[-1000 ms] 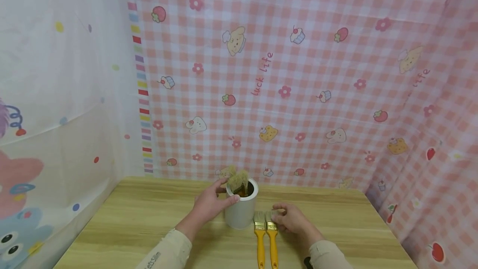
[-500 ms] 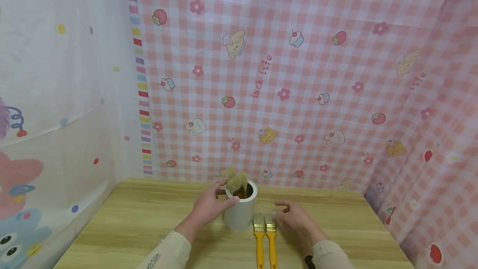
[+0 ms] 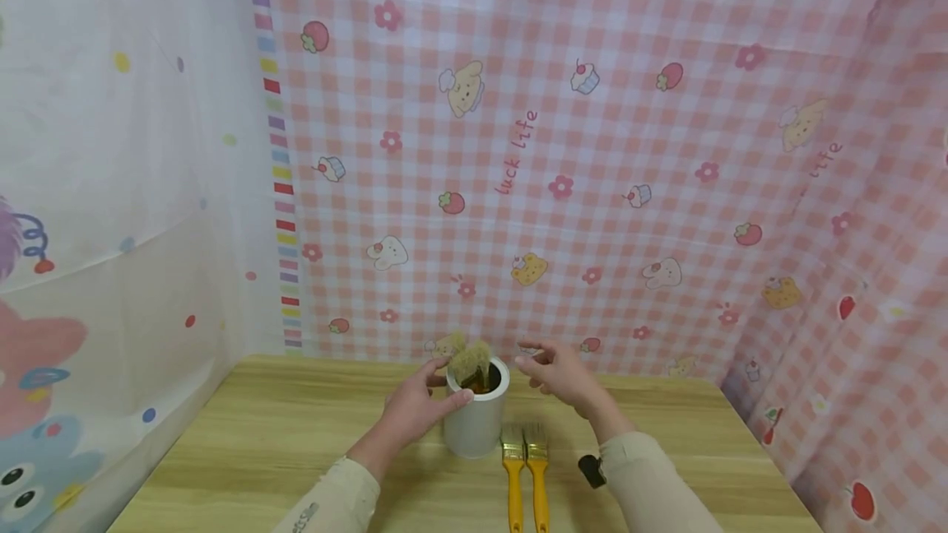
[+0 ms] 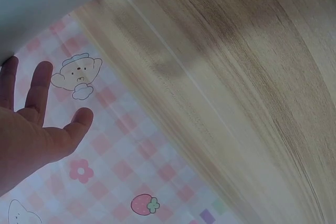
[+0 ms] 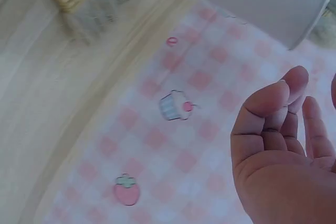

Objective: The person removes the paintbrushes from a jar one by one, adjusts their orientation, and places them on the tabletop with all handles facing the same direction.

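Observation:
A white cylindrical canister (image 3: 474, 428) stands upright on the table, with paintbrushes in it, their pale bristles (image 3: 471, 360) up above the rim. My left hand (image 3: 416, 403) holds the canister at its rim, thumb on the near side and fingers behind; the left wrist view shows some of its fingers (image 4: 39, 93) spread off the wall. Right of the canister hovers my right hand (image 3: 564, 373), nothing in it, fingers loosely bent. Beneath that hand, two paintbrushes with yellow handles, a left brush (image 3: 514, 475) and a right brush (image 3: 539, 475), lie side by side, bristles pointing away.
The wooden table (image 3: 281, 434) ends at a pink checked cloth (image 3: 622, 130) hanging behind it. Another printed cloth (image 3: 148, 187) hangs along the left. A black device (image 3: 592, 471) sits at my right wrist.
My right hand has lifted off the right brush's bristles and moved up and left, near the canister's rim. My left hand stays at the canister, and the two lying brushes have kept their place.

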The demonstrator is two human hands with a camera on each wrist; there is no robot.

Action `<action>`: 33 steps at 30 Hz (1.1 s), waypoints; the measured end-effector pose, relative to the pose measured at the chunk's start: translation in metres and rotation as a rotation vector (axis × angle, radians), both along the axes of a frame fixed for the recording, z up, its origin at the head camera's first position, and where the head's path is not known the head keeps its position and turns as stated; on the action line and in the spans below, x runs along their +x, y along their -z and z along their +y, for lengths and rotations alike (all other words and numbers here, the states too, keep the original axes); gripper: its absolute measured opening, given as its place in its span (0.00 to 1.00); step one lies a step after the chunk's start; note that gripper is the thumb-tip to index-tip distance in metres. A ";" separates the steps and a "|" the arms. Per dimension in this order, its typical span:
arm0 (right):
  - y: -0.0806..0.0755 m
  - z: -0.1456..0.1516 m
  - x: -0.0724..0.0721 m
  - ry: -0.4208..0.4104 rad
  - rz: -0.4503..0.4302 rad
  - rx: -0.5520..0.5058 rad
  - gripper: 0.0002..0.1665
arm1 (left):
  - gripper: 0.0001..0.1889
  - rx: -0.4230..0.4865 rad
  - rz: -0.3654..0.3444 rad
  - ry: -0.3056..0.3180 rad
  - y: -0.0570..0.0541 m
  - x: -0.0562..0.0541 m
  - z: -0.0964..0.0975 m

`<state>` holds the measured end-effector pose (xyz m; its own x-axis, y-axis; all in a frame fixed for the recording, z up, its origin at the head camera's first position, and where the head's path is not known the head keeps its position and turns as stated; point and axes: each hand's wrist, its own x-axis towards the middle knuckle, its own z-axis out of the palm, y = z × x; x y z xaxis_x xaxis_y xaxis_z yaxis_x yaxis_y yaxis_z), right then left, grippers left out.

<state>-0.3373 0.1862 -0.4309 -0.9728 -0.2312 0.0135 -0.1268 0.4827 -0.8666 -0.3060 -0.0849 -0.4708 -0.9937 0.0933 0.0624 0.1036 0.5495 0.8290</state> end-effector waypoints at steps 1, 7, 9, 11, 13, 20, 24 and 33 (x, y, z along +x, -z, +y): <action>-0.005 -0.003 0.000 -0.008 0.010 0.003 0.28 | 0.43 -0.001 0.000 0.000 0.000 0.000 0.000; -0.015 -0.021 -0.001 -0.046 0.009 0.017 0.28 | 0.44 0.006 -0.006 0.013 0.000 0.000 -0.001; -0.014 -0.026 -0.001 -0.060 0.013 0.032 0.29 | 0.45 0.009 -0.012 0.020 0.001 -0.001 -0.002; -0.012 -0.032 0.000 -0.071 0.036 0.071 0.29 | 0.45 0.008 -0.017 0.024 0.001 -0.001 -0.002; -0.010 -0.037 0.000 -0.072 0.072 0.110 0.30 | 0.45 0.008 -0.020 0.029 0.000 0.000 -0.002; 0.004 -0.052 -0.002 -0.021 0.228 0.203 0.33 | 0.46 0.014 -0.020 0.040 0.000 0.000 -0.003; 0.010 -0.059 -0.002 0.013 0.297 0.216 0.34 | 0.46 0.024 -0.019 0.042 0.000 0.001 -0.003; 0.014 -0.072 0.004 0.130 0.393 0.368 0.40 | 0.47 0.033 -0.022 0.049 0.002 0.000 -0.004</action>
